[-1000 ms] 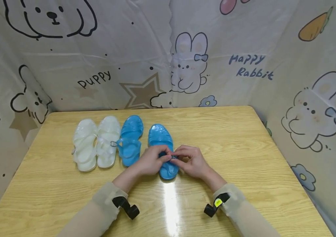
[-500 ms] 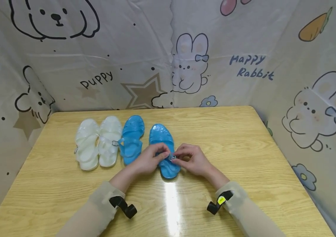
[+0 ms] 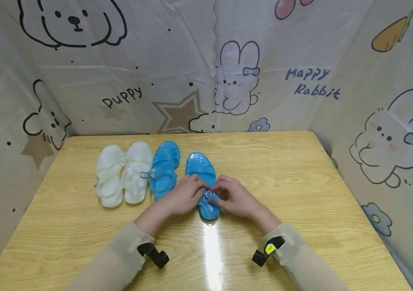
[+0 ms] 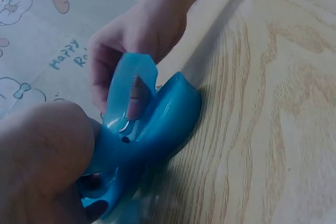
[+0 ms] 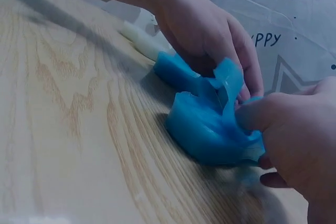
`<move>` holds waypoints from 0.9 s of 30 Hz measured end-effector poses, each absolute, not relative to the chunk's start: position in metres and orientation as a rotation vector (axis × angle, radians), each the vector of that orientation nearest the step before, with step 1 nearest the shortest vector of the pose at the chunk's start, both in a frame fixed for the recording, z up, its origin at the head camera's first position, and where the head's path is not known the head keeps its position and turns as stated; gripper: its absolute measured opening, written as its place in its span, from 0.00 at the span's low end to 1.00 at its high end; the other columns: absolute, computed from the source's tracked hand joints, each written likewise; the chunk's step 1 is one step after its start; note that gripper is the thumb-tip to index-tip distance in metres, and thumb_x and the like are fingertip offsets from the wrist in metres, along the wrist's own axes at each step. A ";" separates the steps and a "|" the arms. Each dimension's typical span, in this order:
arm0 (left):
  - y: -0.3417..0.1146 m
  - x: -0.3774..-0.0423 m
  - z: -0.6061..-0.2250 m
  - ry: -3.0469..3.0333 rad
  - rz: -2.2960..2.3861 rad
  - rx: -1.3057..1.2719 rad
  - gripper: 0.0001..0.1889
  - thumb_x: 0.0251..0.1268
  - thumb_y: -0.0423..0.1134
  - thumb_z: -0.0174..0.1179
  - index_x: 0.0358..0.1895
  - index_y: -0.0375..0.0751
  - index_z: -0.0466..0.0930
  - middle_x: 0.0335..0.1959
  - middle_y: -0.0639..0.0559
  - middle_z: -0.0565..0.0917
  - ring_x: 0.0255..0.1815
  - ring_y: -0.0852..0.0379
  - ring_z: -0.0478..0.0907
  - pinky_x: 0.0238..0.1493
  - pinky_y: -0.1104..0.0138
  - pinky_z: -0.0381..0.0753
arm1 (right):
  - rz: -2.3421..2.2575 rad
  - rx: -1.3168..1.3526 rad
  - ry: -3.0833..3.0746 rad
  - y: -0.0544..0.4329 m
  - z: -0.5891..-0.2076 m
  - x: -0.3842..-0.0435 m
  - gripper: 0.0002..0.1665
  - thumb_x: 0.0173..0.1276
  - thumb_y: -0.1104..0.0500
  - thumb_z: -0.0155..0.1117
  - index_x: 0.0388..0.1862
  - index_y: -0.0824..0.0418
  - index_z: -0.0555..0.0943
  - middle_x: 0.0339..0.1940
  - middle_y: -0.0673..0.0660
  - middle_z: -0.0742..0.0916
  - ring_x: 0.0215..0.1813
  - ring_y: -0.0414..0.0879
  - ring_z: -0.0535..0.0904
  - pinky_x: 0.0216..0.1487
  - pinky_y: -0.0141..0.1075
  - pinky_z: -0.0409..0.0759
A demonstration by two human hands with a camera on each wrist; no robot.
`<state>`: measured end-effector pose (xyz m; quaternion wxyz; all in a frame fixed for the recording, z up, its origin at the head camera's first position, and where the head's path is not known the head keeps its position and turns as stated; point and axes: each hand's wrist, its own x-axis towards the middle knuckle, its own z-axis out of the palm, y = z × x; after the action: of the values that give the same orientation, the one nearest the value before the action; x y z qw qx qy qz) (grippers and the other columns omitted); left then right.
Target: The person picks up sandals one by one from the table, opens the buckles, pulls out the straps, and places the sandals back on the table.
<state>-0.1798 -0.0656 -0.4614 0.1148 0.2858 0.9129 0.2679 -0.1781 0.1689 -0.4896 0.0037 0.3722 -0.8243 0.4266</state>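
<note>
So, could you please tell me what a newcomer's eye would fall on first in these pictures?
Most likely the bright blue sandal near the middle of the table, with the left hand and right hand at its silver buckle. To its left, another blue sandal and two white sandals stand out in a row. Behind them rises a backdrop of cartoon animals.

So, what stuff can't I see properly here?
Head view: part of the handled blue sandal, behind the left hand and right hand.
Head view: whether the buckle is fastened, too small to tell.
Right wrist view: the sandal's toe, hidden by the right hand.
Left wrist view: part of the left hand, cut off by the left edge.
Head view: the dog drawing's top, cut off above.
</note>
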 end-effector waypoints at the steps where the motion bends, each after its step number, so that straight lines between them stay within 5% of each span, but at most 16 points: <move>1: -0.065 -0.180 -0.462 2.684 0.771 0.824 0.15 0.87 0.40 0.49 0.61 0.44 0.85 0.51 0.52 0.78 0.55 0.50 0.70 0.56 0.53 0.72 | 1.324 1.157 -2.609 0.168 -0.489 -0.178 0.11 0.69 0.62 0.78 0.47 0.58 0.85 0.38 0.47 0.81 0.34 0.42 0.77 0.32 0.34 0.79; 12: -0.067 -0.180 -0.461 2.632 0.843 0.803 0.09 0.87 0.42 0.49 0.44 0.48 0.77 0.38 0.56 0.74 0.47 0.52 0.68 0.52 0.52 0.66 | 1.265 1.112 -2.679 0.163 -0.485 -0.172 0.10 0.74 0.60 0.74 0.48 0.57 0.80 0.37 0.47 0.79 0.34 0.40 0.75 0.32 0.34 0.78; 27: -0.067 -0.180 -0.470 2.584 1.028 0.743 0.07 0.87 0.44 0.52 0.45 0.51 0.78 0.37 0.60 0.79 0.46 0.56 0.74 0.59 0.50 0.67 | 1.157 1.289 -2.483 0.165 -0.487 -0.176 0.09 0.77 0.61 0.70 0.53 0.60 0.84 0.50 0.49 0.84 0.47 0.45 0.83 0.48 0.39 0.87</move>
<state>-0.1801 -0.0666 -0.4696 0.1313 0.2560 0.8899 0.3541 -0.1762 0.1646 -0.4869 0.0569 0.4251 -0.8188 0.3816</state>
